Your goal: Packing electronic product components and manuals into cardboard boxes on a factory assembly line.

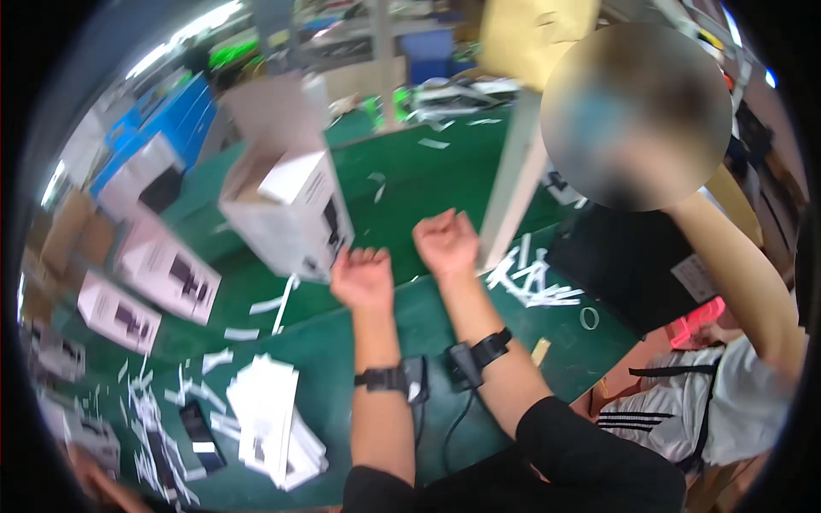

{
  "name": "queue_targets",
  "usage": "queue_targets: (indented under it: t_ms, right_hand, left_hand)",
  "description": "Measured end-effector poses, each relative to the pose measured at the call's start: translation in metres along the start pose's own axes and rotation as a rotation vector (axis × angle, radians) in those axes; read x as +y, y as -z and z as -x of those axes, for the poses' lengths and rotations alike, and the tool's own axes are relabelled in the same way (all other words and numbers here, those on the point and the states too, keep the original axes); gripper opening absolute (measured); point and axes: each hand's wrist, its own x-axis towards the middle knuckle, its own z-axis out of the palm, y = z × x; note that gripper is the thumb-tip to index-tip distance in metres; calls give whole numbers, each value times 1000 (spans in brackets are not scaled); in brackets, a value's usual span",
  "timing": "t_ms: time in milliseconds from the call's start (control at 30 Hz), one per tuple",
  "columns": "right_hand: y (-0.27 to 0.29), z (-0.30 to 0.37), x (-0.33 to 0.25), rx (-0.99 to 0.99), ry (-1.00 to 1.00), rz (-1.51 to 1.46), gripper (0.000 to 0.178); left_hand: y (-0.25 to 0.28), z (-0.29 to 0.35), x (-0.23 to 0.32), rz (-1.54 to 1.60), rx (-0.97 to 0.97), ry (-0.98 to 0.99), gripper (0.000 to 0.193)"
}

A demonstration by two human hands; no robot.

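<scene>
My left hand (363, 279) is held palm up over the green workbench (410, 179), its fingers curled in and nothing in them. It is beside the lower right corner of a tall white carton (286, 214), whose flap stands up; whether they touch I cannot tell. To the right, my right hand (447, 244) is also turned palm up, with its fingers folded and empty. Close to its right side rises a narrow white upright post (516, 179). A black strap with a small device is fastened round each of my forearms.
Folded white cards (265, 419) lie in a pile left of my forearms, near paper scraps (154, 436). More strips (534, 278) lie by the post. Printed cartons (171, 269) stand at left. A person (727, 274) is close on the right, beside a black panel (629, 265).
</scene>
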Motion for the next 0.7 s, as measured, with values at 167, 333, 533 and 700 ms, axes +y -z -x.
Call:
queue_targets:
  t_ms: [167, 333, 533, 700]
  right_hand:
    - [28, -2, 27, 13, 48, 540, 16]
    - [60, -13, 35, -103, 197, 1226, 24]
    - [74, -29, 42, -238, 503, 1615, 28]
    - [60, -29, 44, -226, 546, 1692, 25]
  left_hand:
    - [34, -1, 21, -416, 102, 128, 17]
    - [29, 15, -12, -987, -3, -63, 16]
    - [82, -20, -11, -1418, -158, -254, 21]
    - [89, -37, -10, -1377, -203, -225, 22]
